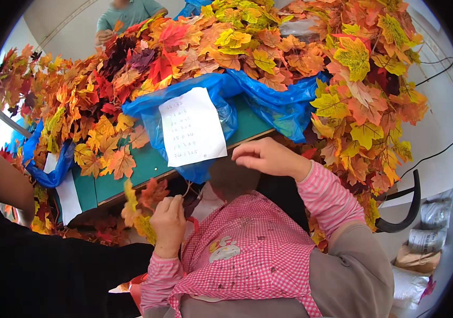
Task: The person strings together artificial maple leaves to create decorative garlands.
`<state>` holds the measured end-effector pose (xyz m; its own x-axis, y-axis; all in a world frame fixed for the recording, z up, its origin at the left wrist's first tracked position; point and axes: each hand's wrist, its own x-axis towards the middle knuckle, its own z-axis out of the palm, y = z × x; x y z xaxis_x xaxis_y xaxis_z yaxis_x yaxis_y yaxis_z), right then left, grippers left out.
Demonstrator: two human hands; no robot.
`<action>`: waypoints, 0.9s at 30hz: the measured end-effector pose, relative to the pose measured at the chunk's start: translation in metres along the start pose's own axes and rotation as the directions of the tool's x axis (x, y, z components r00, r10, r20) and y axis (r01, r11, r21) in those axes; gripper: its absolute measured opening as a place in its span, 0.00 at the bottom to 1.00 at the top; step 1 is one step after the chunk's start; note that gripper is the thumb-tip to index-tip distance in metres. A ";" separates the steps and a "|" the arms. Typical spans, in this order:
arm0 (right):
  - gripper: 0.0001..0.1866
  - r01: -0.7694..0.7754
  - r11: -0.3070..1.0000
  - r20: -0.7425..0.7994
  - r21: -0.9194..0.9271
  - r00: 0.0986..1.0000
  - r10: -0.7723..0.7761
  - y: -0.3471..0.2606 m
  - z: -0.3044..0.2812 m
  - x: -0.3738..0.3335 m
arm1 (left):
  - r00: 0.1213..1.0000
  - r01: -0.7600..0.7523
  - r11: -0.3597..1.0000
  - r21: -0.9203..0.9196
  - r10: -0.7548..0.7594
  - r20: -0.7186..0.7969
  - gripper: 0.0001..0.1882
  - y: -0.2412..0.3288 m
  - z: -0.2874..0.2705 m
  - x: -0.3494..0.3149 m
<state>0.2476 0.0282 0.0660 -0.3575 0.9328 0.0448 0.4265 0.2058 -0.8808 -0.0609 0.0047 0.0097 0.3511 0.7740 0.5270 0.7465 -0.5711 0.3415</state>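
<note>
My left hand (168,225) is closed low in front of my apron, below the table edge. From its left side stands a spray of artificial maple leaves (144,225), yellow and orange; the stem inside my fingers is hidden. My right hand (269,156) hovers at the table's front edge with its fingers loosely curled, and nothing shows in it. Just left of it lies a white paper sheet (192,127) with handwriting, resting on a blue plastic bag (152,108). Thin stems (188,188) show beside my left hand.
Heaped artificial maple leaves (194,50) cover the far side of the green table (136,172) and hang down its right. A black curved armrest (404,209) stands at right, near wrapped packages (425,238). One person (128,21) sits across; another's dark sleeve (57,270) is close at left.
</note>
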 end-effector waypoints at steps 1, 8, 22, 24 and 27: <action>0.10 -0.042 0.999 -0.026 0.014 0.999 0.042 0.003 0.000 0.003 | 0.999 -0.038 0.999 -0.022 0.038 0.012 0.07 0.000 0.000 -0.002; 0.14 0.242 0.958 0.141 -0.152 0.965 -0.222 0.029 0.091 0.008 | 0.989 0.034 0.951 -0.308 0.013 0.149 0.07 0.005 0.027 -0.031; 0.10 0.062 0.960 -0.655 -0.272 0.719 -0.232 0.006 -0.071 0.080 | 0.952 0.306 0.759 -0.575 -0.260 0.164 0.06 -0.005 0.050 -0.038; 0.11 -0.109 0.869 -0.709 -0.483 0.632 -0.315 0.041 -0.120 0.109 | 0.956 0.294 0.752 -0.590 -0.243 0.167 0.06 -0.002 0.054 -0.037; 0.12 -0.167 0.676 -0.595 -0.718 0.651 -0.471 0.081 -0.148 0.133 | 0.956 0.291 0.749 -0.595 -0.245 0.159 0.06 0.000 0.055 -0.039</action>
<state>0.3575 0.2130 0.0706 0.0609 0.6869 0.7242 0.9444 0.1953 -0.2646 -0.0435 -0.0104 -0.0543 0.2430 0.9236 0.2964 0.3254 -0.3655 0.8721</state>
